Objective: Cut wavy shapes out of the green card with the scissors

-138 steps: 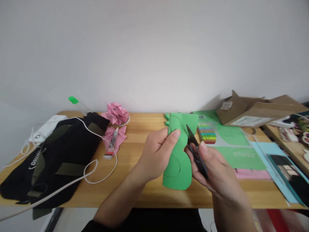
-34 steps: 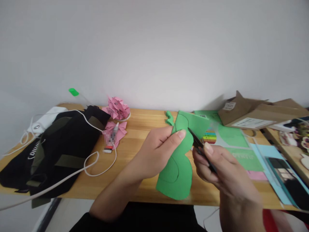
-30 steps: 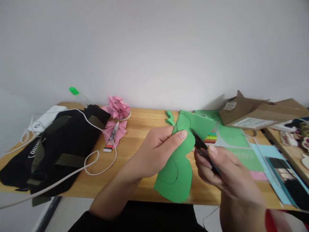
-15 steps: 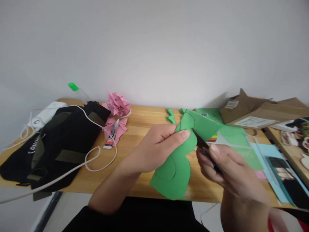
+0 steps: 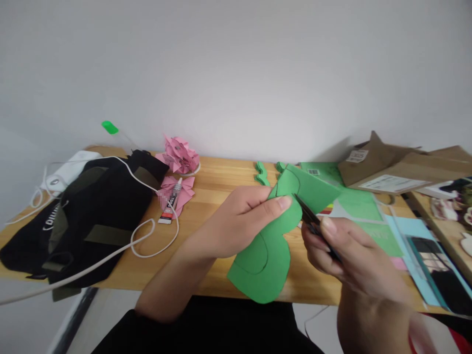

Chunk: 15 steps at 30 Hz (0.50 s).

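Note:
My left hand (image 5: 243,221) pinches a sheet of green paper (image 5: 269,265), thumb on top and fingers mostly hidden behind it. Dark curved lines are drawn on the paper, and its right and lower edge is cut into rounded lobes. In my right hand (image 5: 342,250) is a pair of dark scissors (image 5: 313,221), gripped by the handles. Their blades meet the paper just right of my left thumb, in the notch between a lobe and the uncut upper corner. Small wavy green paper pieces (image 5: 261,173) lie behind the sheet on the table.
On the left are a black bag (image 5: 110,211), a white cable (image 5: 92,273), a pink paper flower (image 5: 180,155) and a glue tube (image 5: 170,206) on pink paper. At right stand a cardboard box (image 5: 405,169), green sheets (image 5: 361,204) and a dark phone-like object (image 5: 442,270) on blue paper.
Hands, green paper and scissors keep nearly the same pose, with the blades still at the same notch. The whole view has shifted very slightly.

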Motion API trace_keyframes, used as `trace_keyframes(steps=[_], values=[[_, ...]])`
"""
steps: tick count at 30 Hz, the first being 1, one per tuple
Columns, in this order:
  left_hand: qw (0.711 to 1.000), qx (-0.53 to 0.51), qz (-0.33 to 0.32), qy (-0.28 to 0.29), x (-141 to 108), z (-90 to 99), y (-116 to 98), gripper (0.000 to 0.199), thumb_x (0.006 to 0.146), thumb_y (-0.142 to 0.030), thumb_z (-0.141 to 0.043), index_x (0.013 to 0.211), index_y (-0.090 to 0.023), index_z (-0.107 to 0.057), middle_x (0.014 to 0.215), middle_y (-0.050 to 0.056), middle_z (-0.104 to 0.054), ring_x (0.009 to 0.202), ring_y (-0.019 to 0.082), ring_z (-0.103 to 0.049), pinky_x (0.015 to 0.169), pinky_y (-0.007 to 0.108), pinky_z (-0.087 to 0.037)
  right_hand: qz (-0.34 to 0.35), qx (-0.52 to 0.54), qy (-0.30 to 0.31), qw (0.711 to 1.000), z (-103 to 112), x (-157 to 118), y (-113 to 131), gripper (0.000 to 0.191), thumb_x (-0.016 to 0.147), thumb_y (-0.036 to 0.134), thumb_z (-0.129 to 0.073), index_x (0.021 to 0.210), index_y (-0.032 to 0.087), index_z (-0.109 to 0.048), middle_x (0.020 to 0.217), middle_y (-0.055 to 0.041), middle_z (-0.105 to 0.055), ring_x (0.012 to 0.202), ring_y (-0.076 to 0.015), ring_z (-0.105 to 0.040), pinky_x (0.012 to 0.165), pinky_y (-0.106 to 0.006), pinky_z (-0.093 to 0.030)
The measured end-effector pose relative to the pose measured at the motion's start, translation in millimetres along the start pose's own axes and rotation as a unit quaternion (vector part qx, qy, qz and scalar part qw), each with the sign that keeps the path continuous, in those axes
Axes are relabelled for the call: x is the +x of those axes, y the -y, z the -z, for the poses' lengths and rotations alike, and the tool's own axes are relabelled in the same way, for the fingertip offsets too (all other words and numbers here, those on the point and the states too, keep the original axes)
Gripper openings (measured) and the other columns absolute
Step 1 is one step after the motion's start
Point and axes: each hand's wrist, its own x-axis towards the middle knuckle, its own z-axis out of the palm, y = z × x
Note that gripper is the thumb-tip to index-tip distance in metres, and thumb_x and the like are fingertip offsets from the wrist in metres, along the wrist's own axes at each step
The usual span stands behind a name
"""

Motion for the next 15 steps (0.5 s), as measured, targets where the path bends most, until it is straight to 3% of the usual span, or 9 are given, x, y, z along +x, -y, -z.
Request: trace_keyframes(steps=[15], values=[[0.999, -0.001, 0.03, 0.024, 2.3, 4.8, 1.1, 0.04, 0.091, -0.038, -0.047, 0.058, -0.018, -0.037, 0.055, -0.007, -0.024, 0.049, 0.005, -0.026, 0.043, 0.02, -0.02, -0.005, 0.017, 0.015, 1.0, 6.0, 3.0, -9.7, 0.05, 0.096, 0.056, -0.037, 0.061, 0.02, -0.037, 0.042, 0.0097, -0.024, 0.037, -0.0044, -0.016, 0.035, -0.022, -0.009]])
